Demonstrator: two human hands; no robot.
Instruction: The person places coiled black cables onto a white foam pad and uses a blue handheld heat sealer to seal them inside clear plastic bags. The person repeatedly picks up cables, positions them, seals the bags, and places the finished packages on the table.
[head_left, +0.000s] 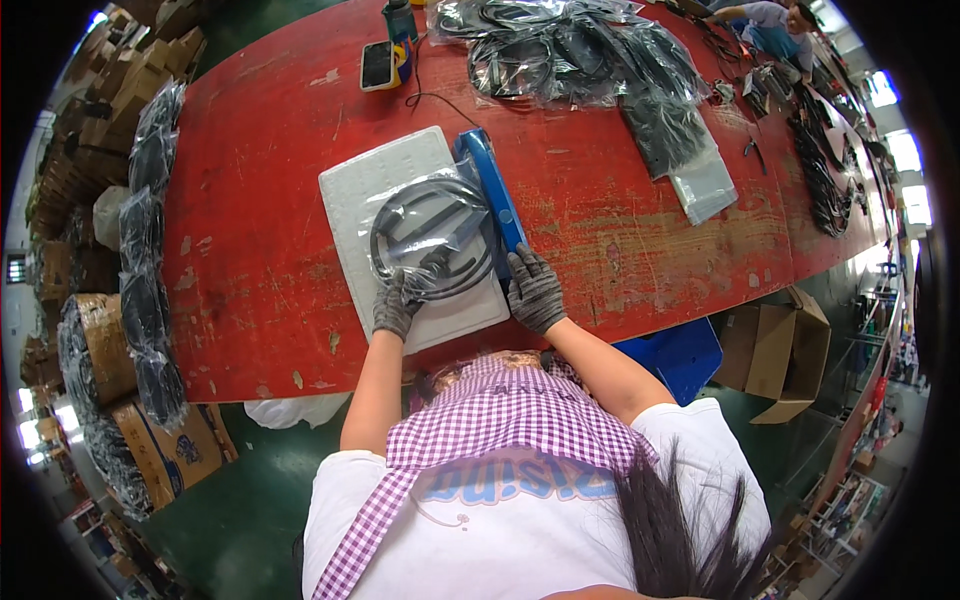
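A clear plastic bag with a coiled black cable (382,245) inside lies on a white foam board (350,190). My left hand (396,308), in a grey glove, has its fingers closed on the bag's near left edge. Along the bag's right side runs a long blue bar-shaped bag sealer (487,180), with the bag's edge up against it. My right hand (538,290), gloved too, grips the near end of this sealer. Its fingertips lie over the blue bar, and its thumb is beside the bag.
Bagged black cables (560,60) are heaped at the far side of the red table (250,200). Flat plastic bags (700,185) lie right of them. A phone (378,66) stands at the back with a thin cord nearby. An open carton (775,345) stands below the right edge. Another person (775,30) is far right.
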